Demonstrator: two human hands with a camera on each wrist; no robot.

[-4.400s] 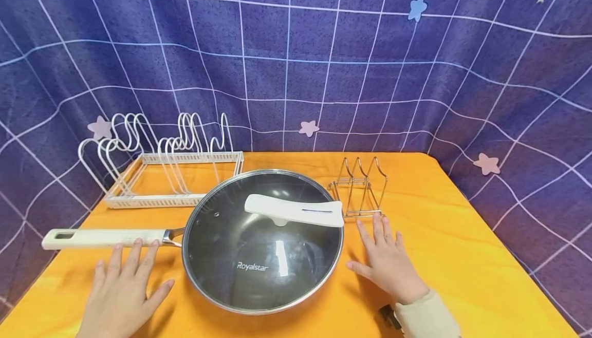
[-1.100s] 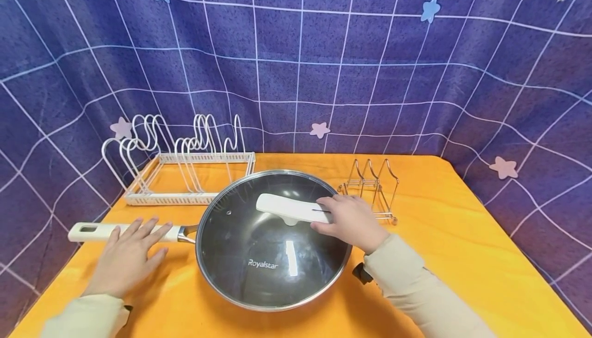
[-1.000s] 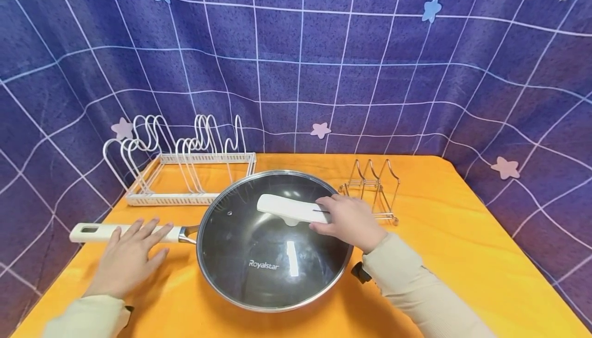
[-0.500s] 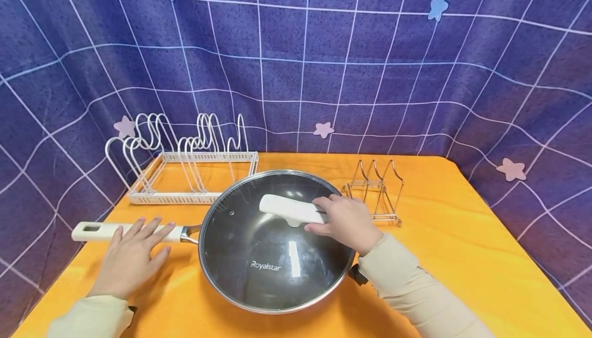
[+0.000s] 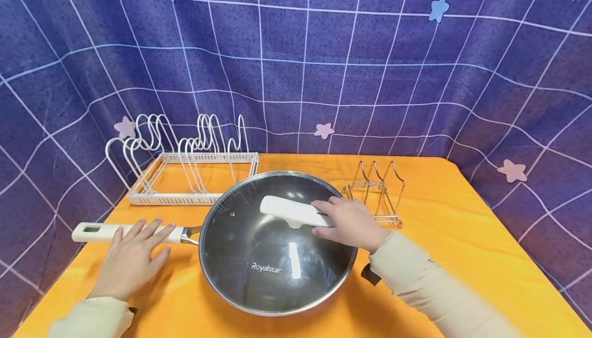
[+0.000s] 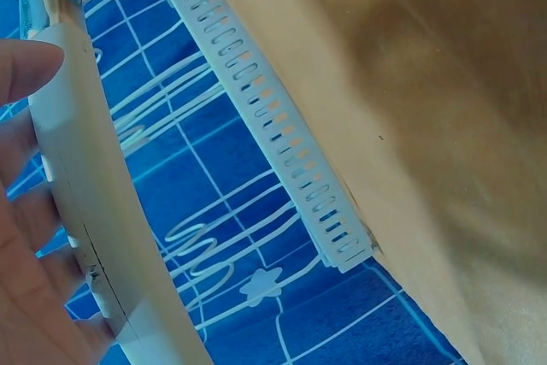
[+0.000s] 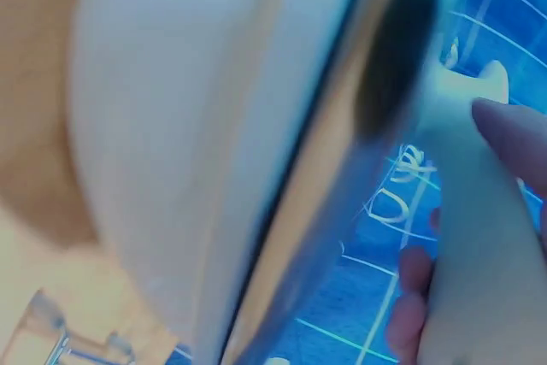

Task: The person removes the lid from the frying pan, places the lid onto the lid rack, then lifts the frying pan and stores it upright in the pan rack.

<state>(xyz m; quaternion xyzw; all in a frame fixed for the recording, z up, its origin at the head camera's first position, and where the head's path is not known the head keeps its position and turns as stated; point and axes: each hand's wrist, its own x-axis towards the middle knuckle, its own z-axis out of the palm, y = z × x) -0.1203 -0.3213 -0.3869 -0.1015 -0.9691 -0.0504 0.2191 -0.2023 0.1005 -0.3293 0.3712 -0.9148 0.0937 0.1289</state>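
A frying pan with a long cream handle (image 5: 99, 232) stands mid-table, covered by a dark glass lid (image 5: 250, 245) marked "Royalstar". My left hand (image 5: 127, 263) rests its outstretched fingers across the pan handle, the thumb held apart on the near side. In the left wrist view the same pan handle (image 6: 107, 194) runs alongside the fingers. My right hand (image 5: 355, 226) holds the right end of the white lid handle (image 5: 284, 209). The right wrist view shows thumb and fingers on opposite sides of that lid handle (image 7: 483, 245). Close by, the pale pan wall (image 7: 162, 126) is blurred.
A white wire rack (image 5: 171, 199) stands at the back left, behind the pan handle. To the pan's right sits a small metal wire rack (image 5: 386, 219). Orange cloth (image 5: 444, 214) covers the table, and a blue gridded curtain (image 5: 287, 81) hangs behind.
Since the oldest frame, my right hand has moved left from near the metal rack onto the lid handle. My left hand has come onto the pan handle. Over the last second, little differs.
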